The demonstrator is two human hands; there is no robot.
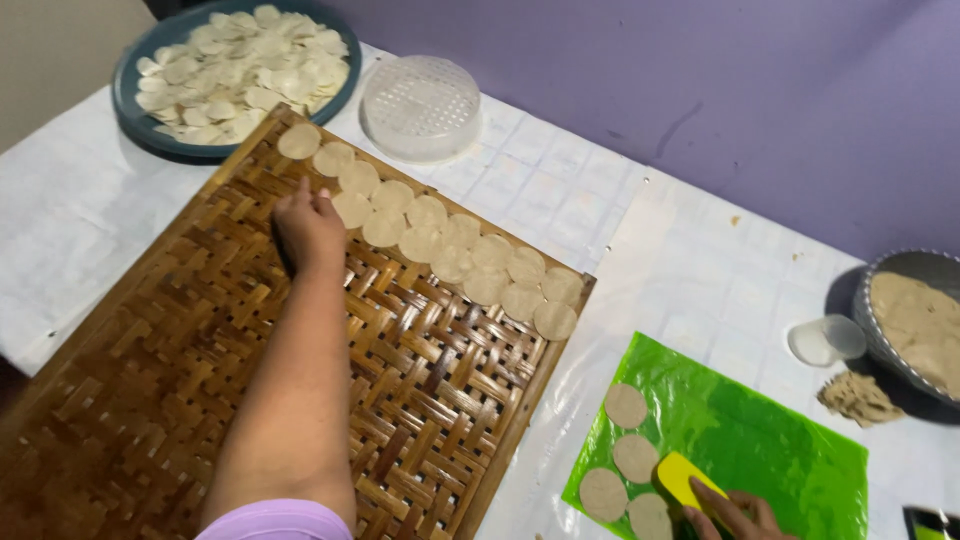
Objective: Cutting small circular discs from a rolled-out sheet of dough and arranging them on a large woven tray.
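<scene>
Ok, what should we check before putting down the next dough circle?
1. Room on the woven tray: ok, most of it is bare.
2. Rows of dough circles neat along the far edge: ok, they sit in two close rows.
3. Left hand at the rows: ok, it rests on the tray beside the circles.
4. More circles ready: ok, four flat ones lie on the green sheet.
5. Right hand has the yellow scraper: ok, its fingers lie on it.
6. Whether the left hand has a circle in its grip: cannot tell.
</scene>
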